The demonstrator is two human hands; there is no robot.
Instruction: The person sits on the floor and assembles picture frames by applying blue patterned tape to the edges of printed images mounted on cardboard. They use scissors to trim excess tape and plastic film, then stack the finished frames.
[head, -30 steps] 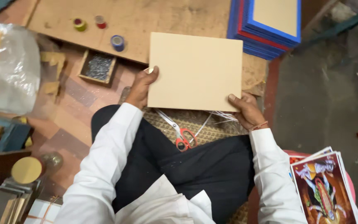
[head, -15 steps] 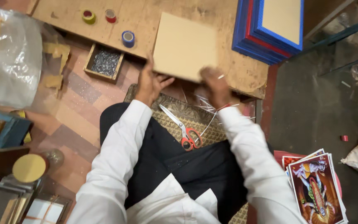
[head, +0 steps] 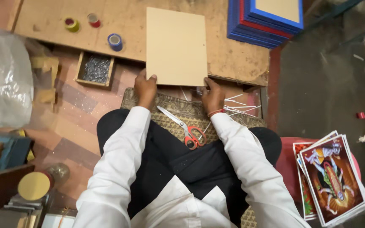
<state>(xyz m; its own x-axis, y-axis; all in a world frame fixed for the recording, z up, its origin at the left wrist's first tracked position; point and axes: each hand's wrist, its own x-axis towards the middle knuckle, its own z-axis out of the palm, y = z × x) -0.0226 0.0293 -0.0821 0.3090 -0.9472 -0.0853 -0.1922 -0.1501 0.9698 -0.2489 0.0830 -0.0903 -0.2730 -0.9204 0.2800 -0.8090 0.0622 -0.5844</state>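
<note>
A plain tan board [head: 176,45] lies flat on the low wooden worktop [head: 43,23] in front of me. My left hand [head: 145,86] grips its near left corner and my right hand [head: 211,93] grips its near right corner. Red-handled scissors [head: 183,127] lie on the patterned mat [head: 142,103] over my lap, just behind both hands. Thin white strips [head: 235,105] are scattered by my right wrist.
Three tape rolls [head: 115,41] stand on the worktop's left part. A small wooden box of metal nails [head: 95,69] sits below them. Stacked blue and red frames [head: 267,19] are at the top right. Colourful prints [head: 332,179] lie on a red stool at right. A clear plastic bag [head: 3,78] is at left.
The board went from being held up toward me to lying flat on the worktop, turned upright. Both hands slid to its near edge.
</note>
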